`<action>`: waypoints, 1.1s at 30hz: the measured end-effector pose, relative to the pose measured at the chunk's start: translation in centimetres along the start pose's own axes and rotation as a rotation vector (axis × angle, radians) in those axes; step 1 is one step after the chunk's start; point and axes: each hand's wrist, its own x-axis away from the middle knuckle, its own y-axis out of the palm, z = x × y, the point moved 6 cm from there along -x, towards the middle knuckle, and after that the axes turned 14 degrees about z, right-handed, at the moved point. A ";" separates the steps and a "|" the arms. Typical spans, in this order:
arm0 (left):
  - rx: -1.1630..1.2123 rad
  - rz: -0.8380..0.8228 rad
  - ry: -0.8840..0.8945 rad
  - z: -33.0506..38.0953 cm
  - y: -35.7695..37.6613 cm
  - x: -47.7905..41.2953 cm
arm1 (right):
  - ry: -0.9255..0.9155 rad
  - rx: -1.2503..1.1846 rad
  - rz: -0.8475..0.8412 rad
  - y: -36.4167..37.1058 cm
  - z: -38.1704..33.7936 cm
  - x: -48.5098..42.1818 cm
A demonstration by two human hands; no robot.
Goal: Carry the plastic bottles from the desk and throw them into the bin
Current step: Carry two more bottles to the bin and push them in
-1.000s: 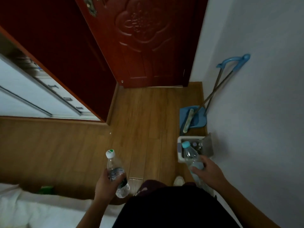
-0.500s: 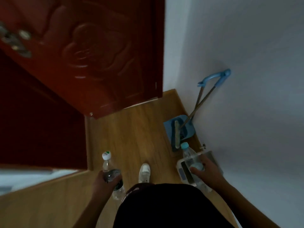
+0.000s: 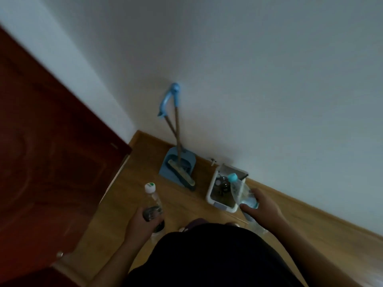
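The bin by the wall was the landmark here, and the carrying part of the task looked almost finished; the throwing was not yet done.

Far to the left of the bin stood the dark red door, which closed that side of the passage. Nearer the bin, but well apart from it, the left hand held the white-capped bottle upright over the wooden floor, the fingers wrapped around its lower body. This bottle was not over the bin at all, so it had the longer way left.

Just to the left of the bin a blue dustpan with a broom leaned against the wall; I judged this to be the thing to avoid on that side.

Over the bin's right part the right hand gripped the blue-capped bottle, fingers closed around its body, cap pointing toward the wall. The bin was open and something dark lay inside, but I could not tell what. The wall was directly behind the bin, so the free room was only at the front and to the right along the floor.
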 end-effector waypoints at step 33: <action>-0.430 -0.535 0.507 19.8 13.5 -11.8 | 0.730 -0.455 0.225 10.2 0.7 3.6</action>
